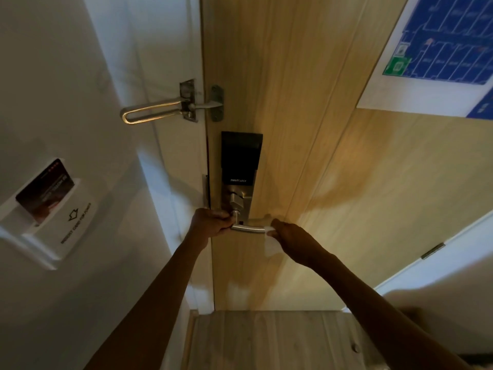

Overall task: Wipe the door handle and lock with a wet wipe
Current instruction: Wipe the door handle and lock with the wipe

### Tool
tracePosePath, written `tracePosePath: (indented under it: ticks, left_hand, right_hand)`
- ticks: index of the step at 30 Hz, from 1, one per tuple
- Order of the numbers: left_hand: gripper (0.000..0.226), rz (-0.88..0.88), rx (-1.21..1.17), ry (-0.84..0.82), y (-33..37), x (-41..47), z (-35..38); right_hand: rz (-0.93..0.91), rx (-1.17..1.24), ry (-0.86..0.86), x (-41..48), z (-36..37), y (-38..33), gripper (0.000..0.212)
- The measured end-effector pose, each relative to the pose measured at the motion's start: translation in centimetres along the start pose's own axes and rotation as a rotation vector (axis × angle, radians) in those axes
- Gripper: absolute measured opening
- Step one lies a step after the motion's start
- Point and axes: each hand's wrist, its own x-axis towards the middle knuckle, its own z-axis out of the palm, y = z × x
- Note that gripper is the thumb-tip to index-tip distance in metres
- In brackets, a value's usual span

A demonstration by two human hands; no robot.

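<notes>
Head view: light wood door (293,102) in a white frame, dim light, wood floor below. Smart lock (241,166) sits above the lever handle (248,228). Left hand (210,222) is curled tight around the handle's pivot end; right hand (289,233) pinches the white wet wipe (270,243) against the handle's free end. Swing-bar latch (160,110) above, card holder (50,209) on left wall, floor plan (440,49) upper right.

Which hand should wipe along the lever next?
Right, probably. The right hand already holds the wet wipe against the outer end of the door handle. The left hand grips the handle near its pivot below the smart lock and holds no wipe.
</notes>
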Motion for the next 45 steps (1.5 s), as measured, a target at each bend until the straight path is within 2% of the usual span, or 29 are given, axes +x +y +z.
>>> tracePosePath:
  ticks: [1,4,8,11,13,15,17,19,21,25,27,29,31,34,36,39,42,45]
  left_hand:
    - [0.005,0.005,-0.006,-0.005,0.0,-0.2,0.0]
    - [0.005,0.015,-0.007,0.017,-0.2,-0.2,0.1]
    - [0.018,0.008,0.008,0.028,-0.1,0.1,0.0]
    - [0.022,0.011,0.029,0.043,-0.3,0.3,0.0]
    - [0.022,0.015,0.045,0.047,-0.5,0.3,0.0]
    - [0.027,0.011,0.042,0.040,-0.6,0.3,-0.1]
    - [0.030,0.009,0.032,0.031,-0.7,0.4,-0.2]
    - [0.031,0.003,0.033,0.030,-0.8,0.3,-0.2]
    - [0.031,-0.001,0.018,0.033,-1.0,0.4,-0.2]
    - [0.029,0.004,-0.008,0.051,-1.0,0.2,0.1]
    - [0.030,-0.003,-0.015,0.052,-0.9,0.0,0.1]
    - [0.029,-0.002,-0.022,0.045,-0.7,-0.1,0.2]
    - [0.028,-0.002,-0.021,0.042,-0.6,-0.1,0.1]
    - [0.028,-0.005,-0.029,0.040,-0.6,-0.1,0.1]
    - [0.028,0.000,-0.026,0.041,-0.6,0.0,0.1]
    - [0.026,0.018,-0.035,0.032,-0.7,0.1,-0.1]
    - [0.028,0.027,-0.008,0.022,-0.7,0.1,0.0]
    - [0.031,0.027,0.006,0.022,-0.7,0.3,-0.2]
  right_hand:
    - [0.052,0.050,0.013,-0.1,0.0,0.0,0.026]
    - [0.092,0.065,0.071,-0.5,-0.1,-0.2,0.029]
    - [0.118,0.157,0.120,-1.1,-0.4,-0.1,0.027]
    - [0.246,0.244,0.294,-1.7,-0.9,0.4,0.024]
    - [0.396,0.316,0.438,-1.8,-1.4,0.4,0.025]
    - [0.544,0.441,0.567,-1.7,-1.7,-0.1,0.027]
    - [0.682,0.665,0.646,-1.4,-1.6,-0.9,0.029]
    - [0.751,0.919,0.628,-1.1,-0.8,-2.4,0.026]
    - [0.688,1.019,0.550,-1.2,0.4,-4.2,0.024]
    - [0.544,0.976,0.540,-2.8,2.6,-6.0,0.035]
    - [0.479,0.806,0.562,-3.5,3.2,-6.5,0.042]
    - [0.330,0.596,0.602,-3.2,3.3,-6.7,0.044]
    - [0.208,0.381,0.531,-2.3,3.2,-6.2,0.047]
    - [0.204,0.123,0.422,-1.5,2.6,-5.4,0.059]
    - [0.125,0.013,0.388,-1.3,2.4,-5.5,0.060]
    - [-0.013,0.065,0.316,-0.7,1.8,-6.3,0.045]
    - [0.025,0.255,0.420,-0.1,-0.1,-6.0,0.041]
    - [0.112,0.182,0.441,-0.1,-0.8,-4.6,0.032]
